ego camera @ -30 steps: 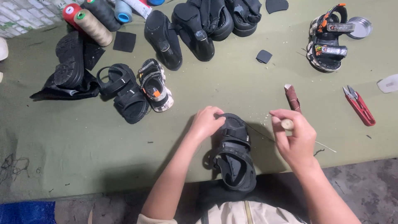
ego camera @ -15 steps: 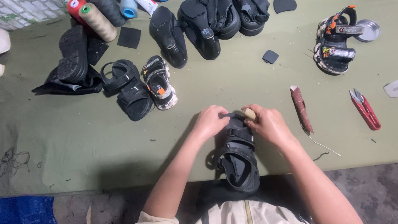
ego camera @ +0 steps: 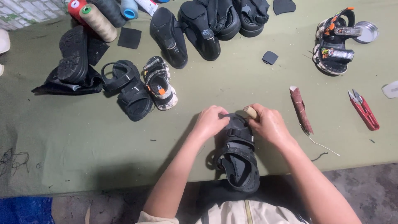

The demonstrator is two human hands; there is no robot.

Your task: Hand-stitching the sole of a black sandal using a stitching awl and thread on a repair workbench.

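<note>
Table: a wide work surface (ego camera: 62, 145) covered in olive-green cloth, filling most of the view; loose threads and small scraps dot it.
Wall: pale, whitewashed brick (ego camera: 25, 10) beyond the table's far left corner (only a small patch shows).
Floor: grey, rough concrete (ego camera: 369, 191) below the table's near edge on the right, speckled and worn.
Blue sheet: a bright blue piece (ego camera: 25, 209) under the table's near left edge, kind unclear.
Light: even and soft, with faint shadows on the cloth.

Four thread cones (ego camera: 98, 21), one red snips (ego camera: 364, 109), two hands (ego camera: 211, 121).
</note>
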